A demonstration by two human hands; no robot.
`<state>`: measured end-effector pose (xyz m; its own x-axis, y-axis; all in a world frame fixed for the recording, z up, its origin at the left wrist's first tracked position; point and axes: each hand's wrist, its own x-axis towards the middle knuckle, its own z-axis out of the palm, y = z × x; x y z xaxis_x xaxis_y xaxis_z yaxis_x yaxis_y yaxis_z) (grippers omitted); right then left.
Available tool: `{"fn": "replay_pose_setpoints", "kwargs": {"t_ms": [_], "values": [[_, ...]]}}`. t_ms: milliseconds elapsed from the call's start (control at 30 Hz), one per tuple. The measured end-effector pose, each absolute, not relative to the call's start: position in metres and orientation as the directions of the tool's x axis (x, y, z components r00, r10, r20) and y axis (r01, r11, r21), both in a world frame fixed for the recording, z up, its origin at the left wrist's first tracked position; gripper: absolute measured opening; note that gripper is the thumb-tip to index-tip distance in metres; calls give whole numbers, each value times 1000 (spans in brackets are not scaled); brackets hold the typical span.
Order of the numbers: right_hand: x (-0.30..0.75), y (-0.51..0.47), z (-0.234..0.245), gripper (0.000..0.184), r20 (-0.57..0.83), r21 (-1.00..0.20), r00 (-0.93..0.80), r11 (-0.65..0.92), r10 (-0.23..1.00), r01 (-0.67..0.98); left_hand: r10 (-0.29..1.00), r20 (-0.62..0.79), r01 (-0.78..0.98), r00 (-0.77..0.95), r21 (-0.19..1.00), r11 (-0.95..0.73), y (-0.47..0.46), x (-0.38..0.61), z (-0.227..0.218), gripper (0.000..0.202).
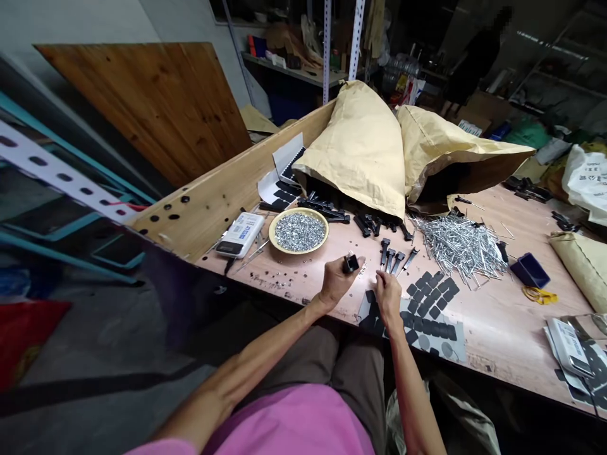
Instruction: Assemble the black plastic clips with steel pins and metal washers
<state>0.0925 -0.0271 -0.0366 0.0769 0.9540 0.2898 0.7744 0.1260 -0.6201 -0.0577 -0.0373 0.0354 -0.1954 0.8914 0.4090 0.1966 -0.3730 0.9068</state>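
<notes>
The black piece [351, 263] sat in my left grip [334, 284], over the near side of the surface [512, 335], its squared end turned up at me, so its long axis was foreshortened and I could not judge its length. My left fingers were closed around it, pinching it firmly by the look of it; whether it touched the surface below was hidden. What mattered most was the short gap to its right: my right grip [389, 294] lay just across it, a little nearer the near edge, with a few bright metal bits [363, 270] between. My right fingers were curled, but I could not tell whether they were pressed together or pinched something small. Just beyond them stood a fan of black-headed parts [390, 259], their long axes running roughly from the far edge toward me, so the right hand was the nearer to those. Black pads [434, 297] lay to the right of that hand, some on a grey sheet [459, 351] at the near edge. Farther out, toward the left edge, was a bowl [298, 251] of small metal pieces; to the right, a heap of metal rods [462, 249]; and toward the far edge, two paper sacks [358, 151].
</notes>
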Motion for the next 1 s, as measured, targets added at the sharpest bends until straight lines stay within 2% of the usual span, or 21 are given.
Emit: {"fn": "replay_pose_setpoints", "kwargs": {"t_ms": [267,367,500,567,633,767,833,933,1000], "values": [[83,13,-40,24,259,-585,-30,181,965,790,972,233,138,-37,964,-226,-32,-70,14,41],[82,12,-27,31,282,-614,-19,195,959,765,983,166,130,-76,979,-156,-27,-71,10,41],[72,-7,8,41,328,-828,62,255,943,498,995,63,70,-78,996,-58,-19,-68,9,37],[66,-17,27,45,364,-872,79,310,928,378,997,-22,14,-71,1000,23,-17,-67,10,37],[61,-23,41,49,401,-876,99,349,911,334,995,-82,-31,-55,996,80,-16,-66,11,38],[60,-24,51,46,404,-883,128,349,906,313,999,-47,-49,-28,998,45,-16,-68,10,35],[61,-24,51,44,411,-880,131,355,902,316,997,-28,-65,-74,998,23,-16,-70,10,37],[61,-25,53,42,419,-874,128,361,899,324,978,-77,-120,-193,991,54,-18,-69,11,45],[59,-28,55,39,429,-866,111,373,897,333,972,-111,-140,-205,987,83,-20,-67,13,47]]}}
